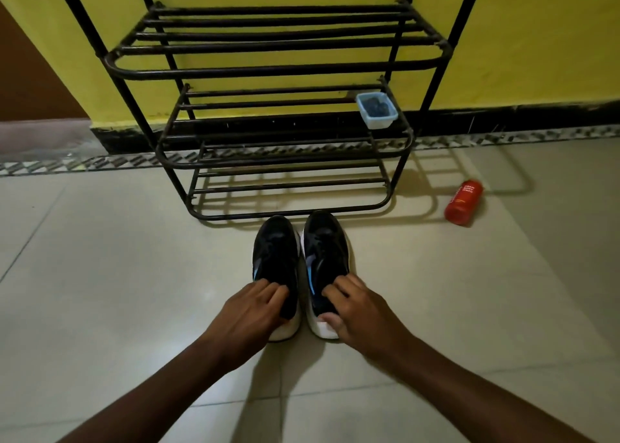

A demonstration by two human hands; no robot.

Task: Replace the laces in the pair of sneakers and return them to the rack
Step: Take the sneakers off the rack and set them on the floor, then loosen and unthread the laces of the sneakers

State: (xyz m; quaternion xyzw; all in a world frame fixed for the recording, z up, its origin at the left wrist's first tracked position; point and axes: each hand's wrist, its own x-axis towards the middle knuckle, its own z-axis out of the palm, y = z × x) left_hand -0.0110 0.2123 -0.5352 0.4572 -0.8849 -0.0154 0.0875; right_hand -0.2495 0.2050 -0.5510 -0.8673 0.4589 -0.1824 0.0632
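Both bare forearms reach in from the bottom, and each hand has hold of one shoe at the heel end. The left hand (251, 311) is curled over the collar of the left black sneaker with the white sole (276, 258), fingers tucked into the opening and gripping it. The right hand (355, 311) does the same on the right black sneaker with white sole and blue side stripe (327, 254), fingers hooked in at the collar and thumb pressed on the white heel. The two sneakers sit side by side on the pale tiled floor (117, 274), almost touching, toes pointing away from the hands. Laces are dark on dark, so I can't really tell how they're threaded. Just past the toes stands the black metal tube shoe rack (278, 70), its lowest tier right in front of the shoes. Up and to the right of the right hand, on the middle tier's right corner, there's a small pale blue plastic tub (377, 120) with something dark inside. Farther right on the floor lies a red plastic bottle (464, 202) on its side. Behind it all is a yellow wall (536, 39) with a black skirting.
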